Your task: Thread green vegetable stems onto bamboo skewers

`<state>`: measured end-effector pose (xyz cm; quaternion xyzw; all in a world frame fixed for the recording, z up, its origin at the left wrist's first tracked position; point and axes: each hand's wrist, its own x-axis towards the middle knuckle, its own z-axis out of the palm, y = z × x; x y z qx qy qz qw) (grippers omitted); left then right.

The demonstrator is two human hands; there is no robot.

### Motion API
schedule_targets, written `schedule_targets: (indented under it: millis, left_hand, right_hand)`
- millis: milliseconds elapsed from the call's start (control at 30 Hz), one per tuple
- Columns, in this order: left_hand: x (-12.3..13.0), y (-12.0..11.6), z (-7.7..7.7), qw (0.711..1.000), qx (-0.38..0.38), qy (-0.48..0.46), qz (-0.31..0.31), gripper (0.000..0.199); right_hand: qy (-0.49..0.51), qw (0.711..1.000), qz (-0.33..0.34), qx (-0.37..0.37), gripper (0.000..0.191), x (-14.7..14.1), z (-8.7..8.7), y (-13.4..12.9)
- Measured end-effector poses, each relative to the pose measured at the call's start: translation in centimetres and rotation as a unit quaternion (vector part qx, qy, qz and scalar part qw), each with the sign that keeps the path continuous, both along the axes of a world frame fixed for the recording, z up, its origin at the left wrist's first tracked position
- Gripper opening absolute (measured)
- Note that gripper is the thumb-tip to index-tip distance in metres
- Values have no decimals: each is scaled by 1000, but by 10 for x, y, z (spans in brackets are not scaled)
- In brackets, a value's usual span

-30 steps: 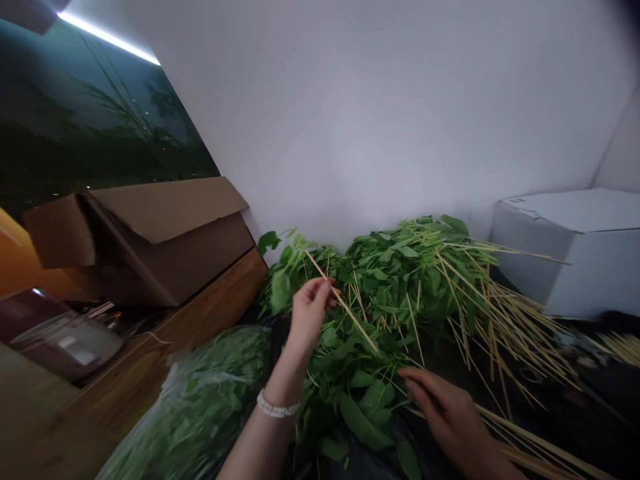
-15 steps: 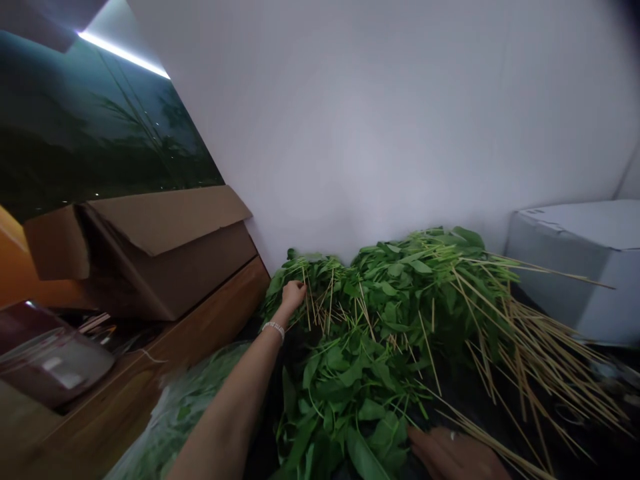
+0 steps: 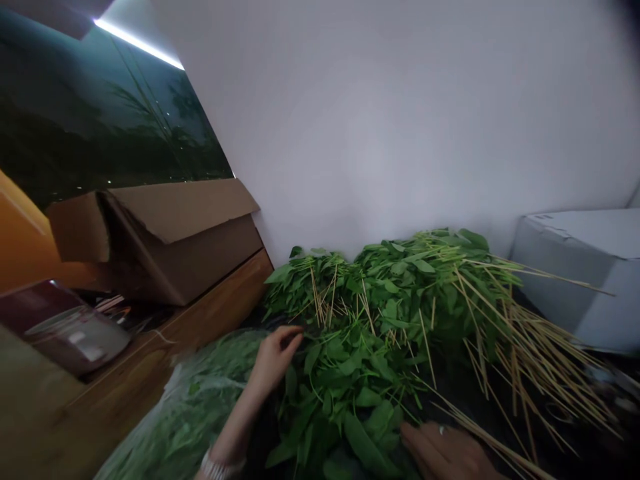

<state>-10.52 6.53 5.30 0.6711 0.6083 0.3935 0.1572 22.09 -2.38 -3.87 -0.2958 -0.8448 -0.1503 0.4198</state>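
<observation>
- A tub [image 3: 80,340], partly see-through, stands well to the left of the near heap of leafy greens [image 3: 345,387].
- A cardboard box [image 3: 200,257] with raised flaps sits behind and left of that heap, beside a wooden ledge [image 3: 225,300].
- A thin plastic bag [image 3: 185,407] filled with green leaves lies just left of the heap.
- The left hand [image 3: 277,353], a pale bracelet [image 3: 220,467] at its wrist, is over the heap's upper left edge; its fingers curl toward the thumb with a narrow gap, and I cannot tell whether the tips pinch anything.
- Behind the heap, against the wall [image 3: 380,120], lie more leafy bunches [image 3: 415,273], with thin sticks [image 3: 320,293] poking out among them.
- The right hand [image 3: 445,453], wearing a ring [image 3: 442,431], is low at the heap's right edge, fingers together; its thumb is hidden, so I cannot tell whether it grips anything.
- A spread of pale sticks [image 3: 545,360] fans out right of the heap.
- A white box [image 3: 570,280] stands farther right and behind the heap.
</observation>
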Motion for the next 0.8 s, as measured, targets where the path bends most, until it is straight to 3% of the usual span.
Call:
schedule_targets:
  millis: [133, 233, 367, 600, 700, 800]
  left_hand:
    - [-1, -88, -44, 998, -2, -28, 57, 26]
    - [3, -121, -76, 994, 9, -26, 105, 30]
    - [4, -135, -97, 990, 27, -31, 136, 34]
    - [4, -139, -99, 977, -15, -122, 174, 49]
    - [4, -139, -100, 975, -19, -129, 177, 50]
    - [2, -137, -103, 977, -17, -112, 179, 50]
  right_hand:
    - [-5, 1000, 14, -14, 27, -8, 9, -12]
    - [-9, 999, 16, -28, 26, -11, 11, -19]
    - [-25, 998, 18, -60, 28, -10, 6, -21]
    - [-23, 996, -2, -89, 23, 1, 1, -12]
    - [32, 994, -10, -109, 21, 12, 2, -5]
    - [127, 976, -38, -175, 27, 28, 6, 6]
